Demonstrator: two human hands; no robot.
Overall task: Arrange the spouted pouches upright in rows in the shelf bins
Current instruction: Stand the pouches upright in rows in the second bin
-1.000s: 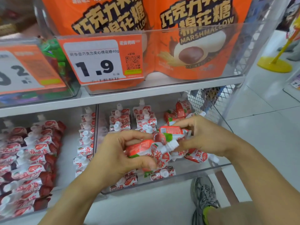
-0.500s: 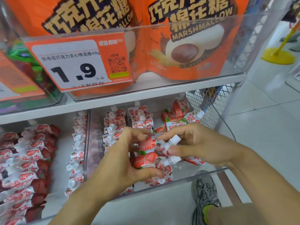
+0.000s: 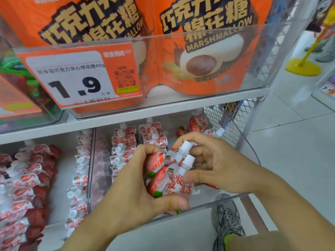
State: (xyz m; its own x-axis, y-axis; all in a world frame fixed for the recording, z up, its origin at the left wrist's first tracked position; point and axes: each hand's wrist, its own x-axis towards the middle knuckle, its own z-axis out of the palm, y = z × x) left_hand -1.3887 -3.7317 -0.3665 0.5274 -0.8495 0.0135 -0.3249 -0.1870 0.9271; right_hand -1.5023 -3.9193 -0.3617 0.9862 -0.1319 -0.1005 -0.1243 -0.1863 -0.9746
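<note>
Both hands over the clear shelf bin (image 3: 233,197), lower shelf. Left hand (image 3: 130,192) fingers curled round two strawberry spouted pouches (image 3: 168,180), thumb under the lower one. Right hand (image 3: 215,165) pinches the same pair at the white caps (image 3: 186,147). Upright pouch rows (image 3: 123,147) stand behind, more pouches in left bin (image 3: 27,180).

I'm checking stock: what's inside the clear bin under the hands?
Inside the clear bin: upright rows of pouches at the back-left, loose pouches at back-right. The left hand and right hand cover the middle.
</note>
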